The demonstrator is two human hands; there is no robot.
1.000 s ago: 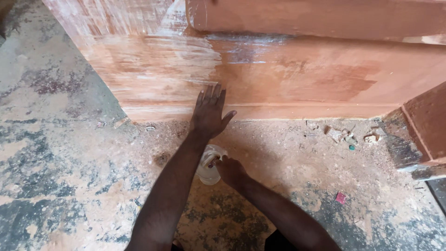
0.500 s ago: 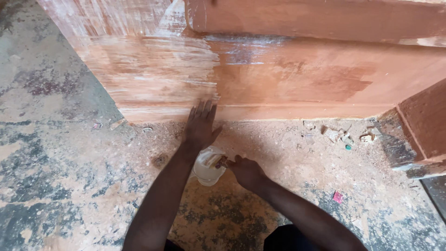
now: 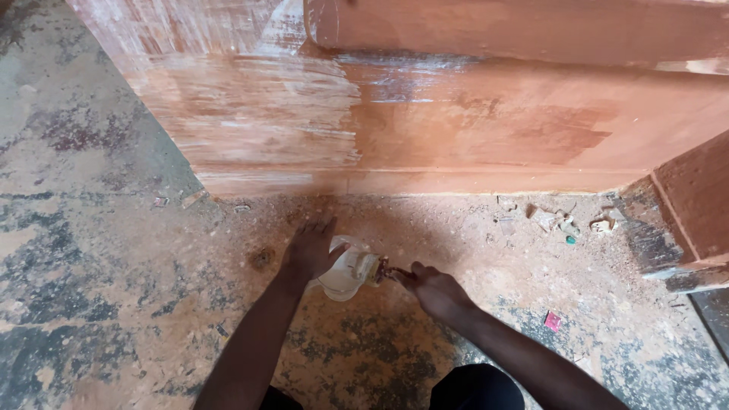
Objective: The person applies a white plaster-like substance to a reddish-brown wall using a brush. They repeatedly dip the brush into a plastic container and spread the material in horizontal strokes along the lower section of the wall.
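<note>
On the dusty floor (image 3: 114, 319), your left hand (image 3: 310, 250) steadies a small pale container (image 3: 345, 273); right hand (image 3: 433, 288) pinches its cap end. White filler covers the wooden panel's (image 3: 493, 129) left part; the right is bare.

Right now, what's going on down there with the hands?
Left hand resting on small clear plastic bottle on dusty floor. Right hand pinching its brownish cap end. Nothing blocking.
</note>
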